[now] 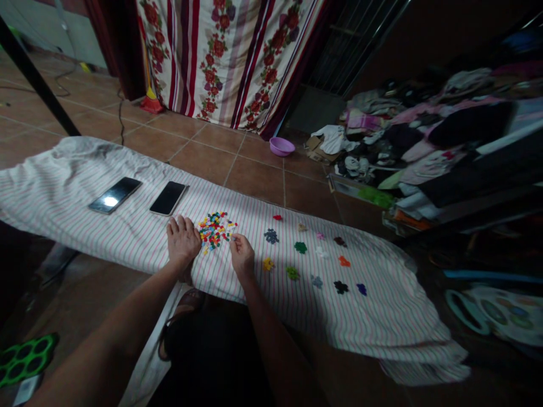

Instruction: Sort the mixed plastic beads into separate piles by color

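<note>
A heap of small mixed-colour pieces [215, 230] lies on the striped cloth [237, 277]. My left hand [183, 240] rests flat at the heap's left edge, fingers spread. Just right of the heap, my right hand [242, 255] has thumb and forefinger pinched together on a tiny piece whose colour is hard to make out. Further right, single-colour clusters are laid out in loose rows, among them dark grey [271, 236], dark green [301, 247], yellow [268, 263], lime green [292, 273], orange [344, 261], black [340, 287] and dark blue [361, 289].
Two phones, one with a bright reflection [115, 195] and one dark [168, 198], lie on the cloth to the left. Beyond its far edge a purple basin [282, 147] stands on the tiled floor. Piled clothes [407, 133] fill the right side.
</note>
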A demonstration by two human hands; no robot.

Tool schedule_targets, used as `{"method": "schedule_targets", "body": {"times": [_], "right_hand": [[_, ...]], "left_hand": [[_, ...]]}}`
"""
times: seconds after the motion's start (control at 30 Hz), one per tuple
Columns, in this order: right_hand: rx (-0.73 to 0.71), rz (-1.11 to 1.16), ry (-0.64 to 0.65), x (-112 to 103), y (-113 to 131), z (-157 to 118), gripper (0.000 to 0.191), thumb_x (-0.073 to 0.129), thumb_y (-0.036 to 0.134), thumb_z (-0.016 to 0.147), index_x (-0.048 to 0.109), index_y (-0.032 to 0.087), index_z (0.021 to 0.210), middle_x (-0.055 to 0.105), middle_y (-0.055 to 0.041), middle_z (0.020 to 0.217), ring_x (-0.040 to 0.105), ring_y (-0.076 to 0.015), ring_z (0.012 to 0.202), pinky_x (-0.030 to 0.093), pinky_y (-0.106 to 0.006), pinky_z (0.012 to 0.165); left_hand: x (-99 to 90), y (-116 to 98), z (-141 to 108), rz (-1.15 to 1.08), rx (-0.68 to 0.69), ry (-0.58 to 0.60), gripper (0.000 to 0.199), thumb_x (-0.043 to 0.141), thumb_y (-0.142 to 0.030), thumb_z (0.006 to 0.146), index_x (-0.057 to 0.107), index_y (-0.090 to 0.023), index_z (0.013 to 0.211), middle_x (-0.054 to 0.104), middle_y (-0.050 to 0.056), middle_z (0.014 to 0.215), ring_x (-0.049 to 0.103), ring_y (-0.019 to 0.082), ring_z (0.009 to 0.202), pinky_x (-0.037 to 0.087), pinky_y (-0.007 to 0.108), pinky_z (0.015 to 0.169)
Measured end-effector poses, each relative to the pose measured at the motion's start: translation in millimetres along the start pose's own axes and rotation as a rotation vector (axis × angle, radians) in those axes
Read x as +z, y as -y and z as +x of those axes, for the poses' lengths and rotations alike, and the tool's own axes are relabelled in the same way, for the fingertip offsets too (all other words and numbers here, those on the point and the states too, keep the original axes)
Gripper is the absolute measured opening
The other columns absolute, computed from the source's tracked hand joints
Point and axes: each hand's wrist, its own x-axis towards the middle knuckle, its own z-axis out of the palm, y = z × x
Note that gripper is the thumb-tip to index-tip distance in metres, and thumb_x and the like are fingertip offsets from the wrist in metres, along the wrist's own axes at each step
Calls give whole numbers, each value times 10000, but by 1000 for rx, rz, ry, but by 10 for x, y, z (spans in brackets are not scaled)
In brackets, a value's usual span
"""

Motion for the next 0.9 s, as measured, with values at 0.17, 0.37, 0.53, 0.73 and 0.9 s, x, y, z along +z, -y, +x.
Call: {"method": "schedule_targets", "body": {"times": [0.17, 0.37, 0.53, 0.73, 0.9], "right_hand": [[39, 38, 5, -55, 54, -50, 247, 528, 347, 871, 684, 213, 1008, 747, -62, 932, 710, -192, 838, 579, -314, 808], [62, 6, 15, -206, 61, -138, 283, 535, 355, 892, 714, 225, 1068, 749, -53, 974, 709, -193, 875, 583, -311, 814], [79, -6, 34, -316, 28, -191, 287, 553, 328, 873, 717, 246, 1095, 735, -47, 1001, 700, -200, 903, 593, -314, 782], [158, 65, -11, -345, 30, -219, 324, 548, 318, 854, 666, 233, 1144, 720, -58, 1037, 707, -194, 912, 598, -331, 791], [185, 73, -60, -465, 129, -224, 188, 582, 313, 813, 632, 236, 976, 717, -30, 899, 714, -186, 845, 588, -329, 795]], "left_hand": [[-30, -4, -3, -14, 3, 3, 570, 332, -314, 928, 508, 27, 1350, 483, 292, 1452, 352, 453, 1419, 304, 559, 1123], [-66, -3, -11, -26, 7, -1, 571, 310, -319, 931, 510, 28, 1339, 487, 292, 1439, 358, 457, 1407, 309, 557, 1115], [-28, 15, -14, -18, 17, -6, 577, 310, -323, 926, 496, 28, 1344, 474, 295, 1445, 328, 459, 1420, 297, 561, 1124], [31, 30, -18, -41, 7, -6, 595, 292, -326, 927, 483, 28, 1365, 451, 293, 1468, 313, 452, 1434, 264, 567, 1143], [-37, 10, -23, -35, 4, 9, 606, 275, -333, 927, 481, 34, 1363, 449, 296, 1470, 311, 459, 1431, 267, 569, 1141]]}}
